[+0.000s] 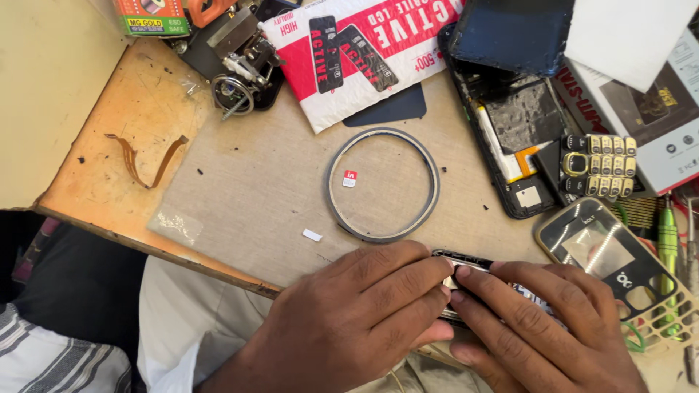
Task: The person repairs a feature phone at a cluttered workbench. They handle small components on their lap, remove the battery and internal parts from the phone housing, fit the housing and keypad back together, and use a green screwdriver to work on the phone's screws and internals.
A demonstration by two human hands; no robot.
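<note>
At the near edge of the workbench [240, 196], seen from the head camera: left hand [357, 320] and right hand [542, 331] pressed together over a small phone body [466, 263], both closed on it, fingers curled along its top and sides. Only a dark, shiny strip of the phone body visible between the fingertips, right at the bench edge. Just beyond the knuckles, a thin grey ring [382, 184] flat on the beige mat, with a tiny red-and-white card [350, 178] inside it near the left rim. A small white scrap [312, 235] just left of the ring's lower edge. Right of the hands, touching distance from the right hand, a silver keypad phone front cover [619, 273] with empty key holes. Farther back on the right, an opened smartphone [510, 138] with its insides bare, and a gold-keyed keypad [601, 166] lying against it. At far right, a green screwdriver [667, 236]. Behind the ring, a red-and-white padded pouch [364, 51]. On the bare wood at left, a curled brown flex ribbon [142, 160].
</note>
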